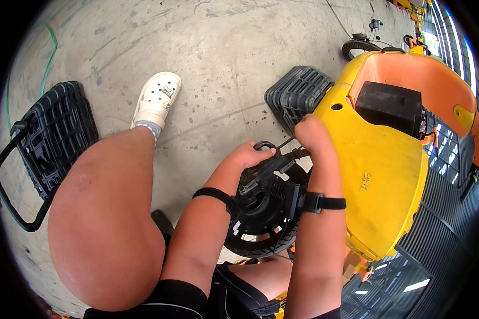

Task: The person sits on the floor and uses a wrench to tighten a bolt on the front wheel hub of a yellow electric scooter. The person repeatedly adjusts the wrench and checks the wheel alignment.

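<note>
A black wheel (262, 217) sits at the lower middle of the view, its tyre (269, 248) showing a treaded lower edge that curves toward the right. Its broad dark centre is round, with openings between thick spokes and a small pale label at the left. A black metal frame (256, 178) is joined to the wheel, crossing its upper part at a slant, with bare-looking grey metal in places. A dark coil spring (277, 187) stands on the right of this frame. At the top is a curved black loop, and beside it a thin dark rod (286, 142) slopes up to the right, its upper end hidden.
</note>
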`<state>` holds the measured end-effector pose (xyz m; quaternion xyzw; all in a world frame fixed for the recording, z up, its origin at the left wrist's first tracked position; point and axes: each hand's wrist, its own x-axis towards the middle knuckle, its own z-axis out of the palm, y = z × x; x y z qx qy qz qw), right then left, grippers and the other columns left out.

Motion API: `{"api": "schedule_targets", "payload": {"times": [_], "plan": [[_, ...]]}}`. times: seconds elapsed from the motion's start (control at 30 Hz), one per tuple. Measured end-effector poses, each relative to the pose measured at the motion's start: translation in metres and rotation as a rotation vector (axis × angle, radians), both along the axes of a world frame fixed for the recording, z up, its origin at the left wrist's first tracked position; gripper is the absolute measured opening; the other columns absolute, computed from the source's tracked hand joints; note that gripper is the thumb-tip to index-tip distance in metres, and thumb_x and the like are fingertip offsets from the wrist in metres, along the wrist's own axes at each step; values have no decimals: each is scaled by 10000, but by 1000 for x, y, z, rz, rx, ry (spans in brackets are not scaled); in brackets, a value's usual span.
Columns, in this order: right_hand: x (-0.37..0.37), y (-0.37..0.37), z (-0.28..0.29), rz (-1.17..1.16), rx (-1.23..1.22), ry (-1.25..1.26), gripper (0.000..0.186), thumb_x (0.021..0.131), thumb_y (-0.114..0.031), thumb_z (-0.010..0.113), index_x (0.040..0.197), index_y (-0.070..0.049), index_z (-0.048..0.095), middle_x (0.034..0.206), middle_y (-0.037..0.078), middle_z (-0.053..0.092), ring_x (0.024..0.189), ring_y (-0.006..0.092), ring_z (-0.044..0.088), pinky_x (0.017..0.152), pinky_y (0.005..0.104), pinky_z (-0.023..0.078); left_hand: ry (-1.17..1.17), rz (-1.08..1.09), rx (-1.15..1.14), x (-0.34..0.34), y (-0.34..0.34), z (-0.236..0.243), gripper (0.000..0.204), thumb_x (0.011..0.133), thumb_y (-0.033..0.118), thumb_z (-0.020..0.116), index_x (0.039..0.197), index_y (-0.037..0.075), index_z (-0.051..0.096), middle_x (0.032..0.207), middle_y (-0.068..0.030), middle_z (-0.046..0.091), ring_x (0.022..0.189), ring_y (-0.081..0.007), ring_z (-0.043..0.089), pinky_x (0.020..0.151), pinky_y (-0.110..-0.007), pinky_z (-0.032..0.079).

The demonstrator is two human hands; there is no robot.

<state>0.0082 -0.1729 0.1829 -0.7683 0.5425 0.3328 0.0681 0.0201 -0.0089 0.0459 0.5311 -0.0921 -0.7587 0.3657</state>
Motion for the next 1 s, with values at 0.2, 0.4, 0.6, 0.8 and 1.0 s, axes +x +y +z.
{"api": "schedule_targets", "payload": {"times": [0.2,0.4,0.6,0.8,1.0], "plan": [[-4,8,-4,33,-129,85,313,828,-77,560,1093,48,672,1053,302,682,1042,446,648,901,464,517,96,27,46,-8,-1,-15,810,765,568,812,1260,-39,604,1206,-199,674,1112,-292,642,961,-386,482],[-30,70,27,215,-320,-247,280,880,-107,612,1129,13,656,946,286,684,943,445,662,851,473,526,166,39,98,-10,4,-22,769,787,523,819,1265,-34,589,1208,-184,671,1115,-269,634,968,-394,476],[-35,148,58,106,-333,-101,162,946,-182,614,962,-20,610,820,221,685,745,419,673,671,509,535,165,34,59,-16,-4,-21,803,774,565,810,1261,-35,592,1198,-183,679,1108,-278,640,956,-412,490],[-81,215,12,373,-548,-321,217,934,-188,677,1069,-19,657,780,103,677,668,274,679,603,357,566,41,-46,8,-5,-8,-12,929,728,647,785,1273,-77,579,1223,-238,668,1129,-332,659,956,-406,507],[-75,193,11,440,-482,-479,165,914,-134,697,1019,-13,658,826,126,692,728,279,692,626,362,565,-72,-91,-13,-4,-8,-21,944,740,682,741,1271,-83,586,1227,-255,665,1152,-351,653,958,-402,507]]}}
